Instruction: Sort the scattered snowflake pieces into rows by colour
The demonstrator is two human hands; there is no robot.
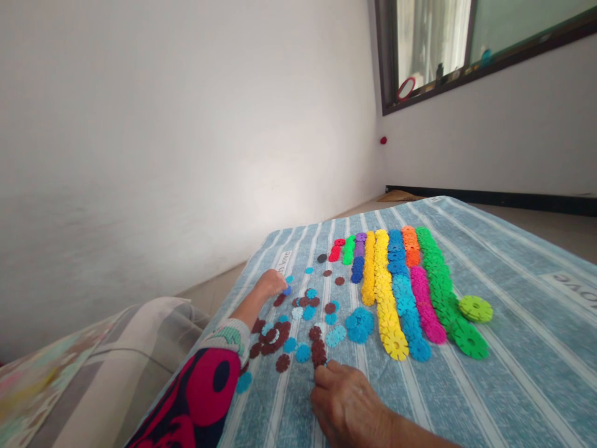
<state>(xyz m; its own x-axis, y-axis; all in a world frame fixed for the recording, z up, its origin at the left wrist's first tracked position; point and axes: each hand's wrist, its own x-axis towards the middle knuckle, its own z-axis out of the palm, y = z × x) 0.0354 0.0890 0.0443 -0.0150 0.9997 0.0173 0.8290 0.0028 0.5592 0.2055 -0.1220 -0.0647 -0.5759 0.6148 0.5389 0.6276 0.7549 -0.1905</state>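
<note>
My left hand (pixel 270 284), in a pink and navy sleeve, reaches over the loose pieces at the left. Its fingers are closed and bent down beside a small blue disc (pixel 287 290); what they hold, if anything, is hidden. At the near edge of the layout, my right hand (pixel 349 401) is closed at the end of a short row of brown notched discs (pixel 318 351). Its fingertips hide whatever lies under them. Between the hands lie scattered brown discs (pixel 282 363) and blue discs (pixel 303 353). A light blue cluster (pixel 336 336) lies right of the brown row.
Overlapping rows stretch away on the right: yellow (pixel 383 286), blue (pixel 405 298), magenta (pixel 426 308) and green (pixel 441 280). A lime stack (pixel 476 308) sits beside the green row. Striped cloth (pixel 522 348) covers the surface. A grey-striped covered shape (pixel 140 348) stands at left.
</note>
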